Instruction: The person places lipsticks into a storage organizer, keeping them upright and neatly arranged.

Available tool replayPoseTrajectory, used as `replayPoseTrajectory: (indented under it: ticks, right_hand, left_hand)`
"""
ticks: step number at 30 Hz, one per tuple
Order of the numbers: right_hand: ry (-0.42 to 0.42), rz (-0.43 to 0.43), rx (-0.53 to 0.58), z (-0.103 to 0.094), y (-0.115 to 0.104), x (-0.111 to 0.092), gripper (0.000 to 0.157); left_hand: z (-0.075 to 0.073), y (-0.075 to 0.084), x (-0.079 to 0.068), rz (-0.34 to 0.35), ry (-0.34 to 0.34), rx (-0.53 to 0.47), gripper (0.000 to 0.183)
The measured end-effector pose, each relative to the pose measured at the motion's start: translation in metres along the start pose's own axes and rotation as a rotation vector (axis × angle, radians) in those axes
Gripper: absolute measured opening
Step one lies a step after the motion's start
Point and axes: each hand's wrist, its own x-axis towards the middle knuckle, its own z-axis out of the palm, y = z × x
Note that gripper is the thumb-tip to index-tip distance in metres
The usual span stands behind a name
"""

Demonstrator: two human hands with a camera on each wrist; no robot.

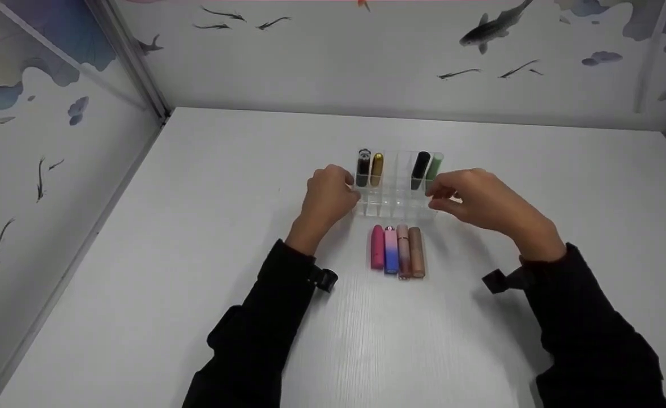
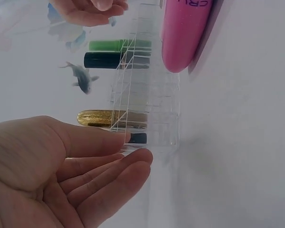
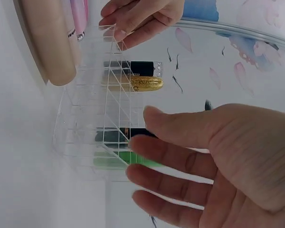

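Observation:
A clear plastic lipstick organizer [image 1: 396,198] stands mid-table. Its back row holds a black tube [image 1: 363,164] and a gold tube [image 1: 377,169] at the left, a dark tube [image 1: 421,167] and a green tube [image 1: 434,166] at the right. My left hand [image 1: 329,192] is at the organizer's left side, thumb and extended fingers close to its corner; contact is unclear. At the right side, my right hand [image 1: 472,198] has loosely bent, spread fingers beside the green tube, with nothing held.
In front of the organizer lie a hot pink tube [image 1: 377,247], a pink-to-blue tube [image 1: 391,250], a pinkish tube [image 1: 404,252] and a tan tube [image 1: 417,252], side by side. Patterned panels [image 1: 338,68] border the white table [image 1: 225,187] at the back and left.

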Motion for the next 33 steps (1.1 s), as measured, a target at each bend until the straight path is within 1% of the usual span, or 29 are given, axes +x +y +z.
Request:
replayPoseTrajectory:
  ticks: [4, 7, 8, 13, 17, 21, 25, 28, 33]
  right_hand:
    - [-0.065, -0.135, -0.012, 0.006, -0.002, 0.003, 0.019]
    - [-0.099, -0.189, -0.031, 0.008, -0.002, 0.003, 0.020]
    - [-0.114, -0.197, -0.026, 0.009, -0.002, 0.003, 0.021]
    - [-0.213, -0.186, 0.018, 0.012, -0.005, 0.003, 0.027]
    - [-0.259, -0.223, -0.007, 0.018, -0.006, 0.006, 0.032]
    - [-0.275, -0.262, -0.016, 0.022, -0.005, 0.007, 0.034]
    - [-0.275, -0.280, -0.010, 0.022, -0.004, 0.007, 0.035]
    - [-0.274, -0.279, -0.023, 0.022, -0.005, 0.007, 0.035]
    - [-0.280, -0.272, -0.036, 0.022, -0.005, 0.008, 0.034]
  left_hand:
    - [0.000, 0.000, 0.001, -0.003, -0.003, -0.028, 0.026]
    - [0.000, 0.000, 0.001, -0.002, 0.000, -0.034, 0.026]
    - [0.000, 0.000, 0.000, -0.001, 0.001, -0.036, 0.026]
    - [0.000, 0.000, 0.000, 0.004, 0.003, -0.044, 0.027]
    - [0.000, 0.000, 0.000, 0.002, 0.001, -0.042, 0.027]
    - [0.000, 0.000, 0.000, 0.012, 0.006, -0.030, 0.028]
    - [0.000, 0.000, 0.000, 0.033, 0.014, -0.011, 0.027]
    - [0.000, 0.000, 0.000, 0.036, 0.017, -0.008, 0.028]
    - [0.000, 0.000, 0.001, 0.038, 0.008, -0.028, 0.037]
